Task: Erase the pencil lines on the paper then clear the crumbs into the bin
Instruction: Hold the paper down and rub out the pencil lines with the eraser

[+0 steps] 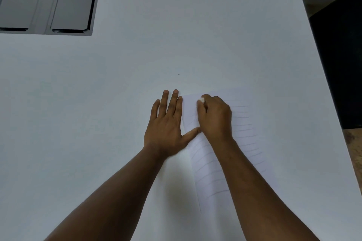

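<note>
1. The table is a big, smooth, matte white slab, pretty much featureless apart from one tiny dark speck out past the fingers.
2. The paper lies flat near the table's right side, close to the person. It's a thin white sheet, hard to pick out against the table. Thin grey pencil lines run across it in a stack, one under another, slightly curved by the wide lens.
3. The left hand lies flat, palm down, fingers straight and close together. It rests mostly on the table just beside the paper's left edge, with the thumb stretched out to the right, its tip meeting the right hand over the paper. It isn't gripping anything.
4. The right hand is curled into a loose fist over the upper left part of the paper, fingers bent round a small white eraser. Only a rounded nub of it pokes out at the fingertips, and it seems to be down on the sheet, near the top left corner.
5. Both forearms come in bare from the bottom; the right one crosses over the lower half of the paper and hides some of the lines.
6. Up in the far left corner there's a dark grey rectangular panel set into the table, with two long flat flaps side by side, looks like smooth metal or plastic.
7. Off the right edge you get a dark blocky shape and a bit of brownish speckled floor.
</note>
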`<state>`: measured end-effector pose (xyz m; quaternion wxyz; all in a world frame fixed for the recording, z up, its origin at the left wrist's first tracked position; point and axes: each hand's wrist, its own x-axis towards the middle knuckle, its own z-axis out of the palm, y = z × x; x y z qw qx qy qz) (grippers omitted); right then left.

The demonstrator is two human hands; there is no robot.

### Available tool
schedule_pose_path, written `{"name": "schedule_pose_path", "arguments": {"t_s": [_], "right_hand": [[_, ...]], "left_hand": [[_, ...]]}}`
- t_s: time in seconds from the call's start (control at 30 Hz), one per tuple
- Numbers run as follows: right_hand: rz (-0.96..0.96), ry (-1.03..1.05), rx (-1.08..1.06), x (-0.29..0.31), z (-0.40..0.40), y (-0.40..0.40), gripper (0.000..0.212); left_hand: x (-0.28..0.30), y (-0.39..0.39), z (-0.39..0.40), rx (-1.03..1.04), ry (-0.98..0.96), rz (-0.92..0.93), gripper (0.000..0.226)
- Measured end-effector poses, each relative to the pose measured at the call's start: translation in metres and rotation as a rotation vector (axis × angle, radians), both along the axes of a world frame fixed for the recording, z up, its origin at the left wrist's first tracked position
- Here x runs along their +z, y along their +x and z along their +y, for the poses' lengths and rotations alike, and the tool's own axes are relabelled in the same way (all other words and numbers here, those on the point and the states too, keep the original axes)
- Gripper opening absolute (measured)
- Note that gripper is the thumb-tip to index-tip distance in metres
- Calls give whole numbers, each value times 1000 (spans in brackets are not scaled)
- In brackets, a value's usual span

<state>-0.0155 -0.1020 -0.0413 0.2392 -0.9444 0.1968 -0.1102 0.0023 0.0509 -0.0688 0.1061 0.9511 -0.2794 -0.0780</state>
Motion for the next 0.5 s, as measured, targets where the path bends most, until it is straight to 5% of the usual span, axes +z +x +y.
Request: {"name": "schedule_pose_path", "arguments": {"t_s": [0.17, 0.3, 0.5], "right_hand": [[1, -24, 133, 0, 18, -5, 22], [21, 17, -91, 1, -6, 1, 25], [-16, 3, 149, -3, 25, -8, 23]], "left_hand": [[-1, 0, 1, -13, 1, -10, 102], [0, -1, -1, 2, -23, 4, 103], [-2, 2, 3, -25, -15, 10, 101]]}}
